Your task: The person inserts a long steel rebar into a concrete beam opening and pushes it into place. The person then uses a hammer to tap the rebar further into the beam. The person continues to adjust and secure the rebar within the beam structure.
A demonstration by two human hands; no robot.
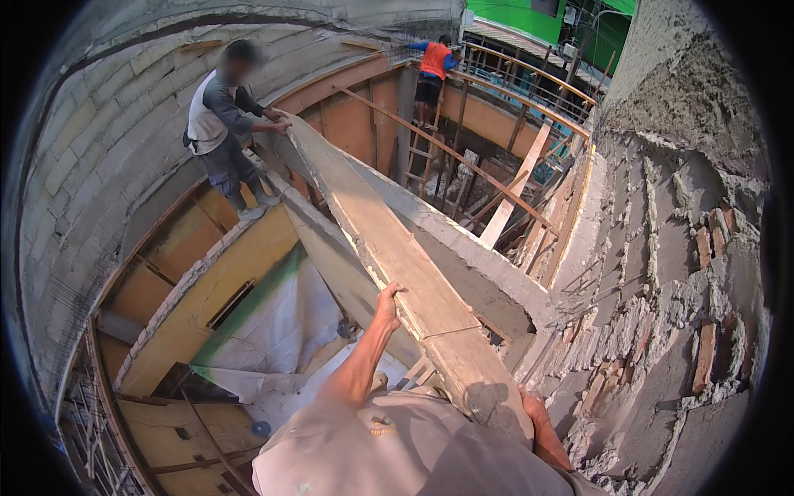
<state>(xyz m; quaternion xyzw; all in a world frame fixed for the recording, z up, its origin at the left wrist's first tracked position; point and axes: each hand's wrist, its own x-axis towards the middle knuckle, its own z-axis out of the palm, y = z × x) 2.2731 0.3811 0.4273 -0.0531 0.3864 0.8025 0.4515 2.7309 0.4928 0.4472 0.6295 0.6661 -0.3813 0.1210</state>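
A long wooden formwork board (389,240), smeared with dried cement, slants from my body toward the far left. My left hand (388,303) is closed around its left edge, with the thumb on top and the other fingers mostly hidden. On the right, near the close end, my right hand (533,408) grips the opposite edge, its fingers partly behind the board. At the far end a co-worker (217,116) stands on a wall top and holds the board with both hands. A seam crosses the board close to me.
Narrow concrete wall tops (488,260) border deep drops. Below left lies a white-and-green sheet (273,322). Another person in an orange vest (433,59) stands on a wooden ladder (418,157). A rough block wall (662,273) rises on the right.
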